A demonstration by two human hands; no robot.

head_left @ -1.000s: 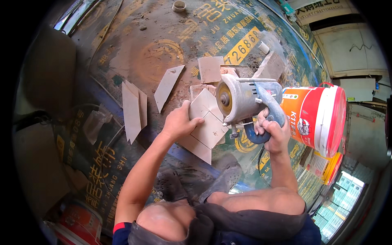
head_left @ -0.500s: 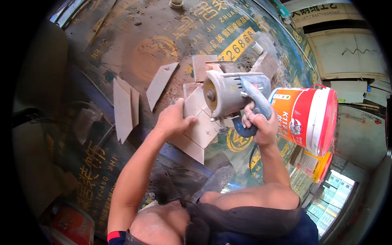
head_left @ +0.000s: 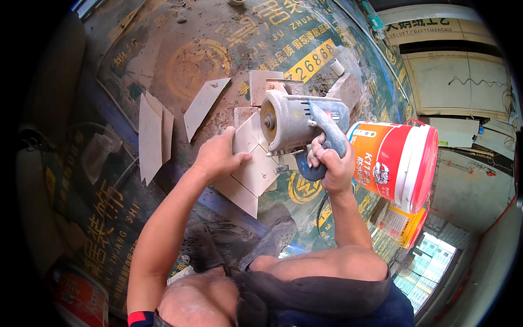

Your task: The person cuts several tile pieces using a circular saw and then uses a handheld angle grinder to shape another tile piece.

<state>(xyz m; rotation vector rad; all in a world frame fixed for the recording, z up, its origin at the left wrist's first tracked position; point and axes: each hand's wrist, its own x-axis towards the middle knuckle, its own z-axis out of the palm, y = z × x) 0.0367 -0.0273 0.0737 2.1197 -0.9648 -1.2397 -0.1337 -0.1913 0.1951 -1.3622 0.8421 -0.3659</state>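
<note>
My left hand [head_left: 220, 155] grips the left edge of a cream tile [head_left: 256, 171] marked with dark lines, thumb on its face and fingers at the edge. Another tile piece lies beneath it. My right hand [head_left: 332, 163] is closed round the blue handle of a dusty grey handheld circular saw [head_left: 291, 122]. Its disc faces left, over the upper right part of the marked tile; whether it touches the tile I cannot tell. Behind it are more tile pieces [head_left: 261, 79]. A cut tile [head_left: 201, 103] and a stack of pointed pieces [head_left: 150, 139] lie to the left.
A red-and-orange bucket [head_left: 397, 163] lies on its side right of the saw, near a yellow bucket [head_left: 408, 223]. A short white tube [head_left: 336, 67] and rubble sit farther back on the printed green floor covering [head_left: 136, 71]. A cord runs down from the saw.
The whole view has shifted, so the floor, hands and saw appear a little further left and up. Both hands keep their holds, with little visible change between saw and tile.
</note>
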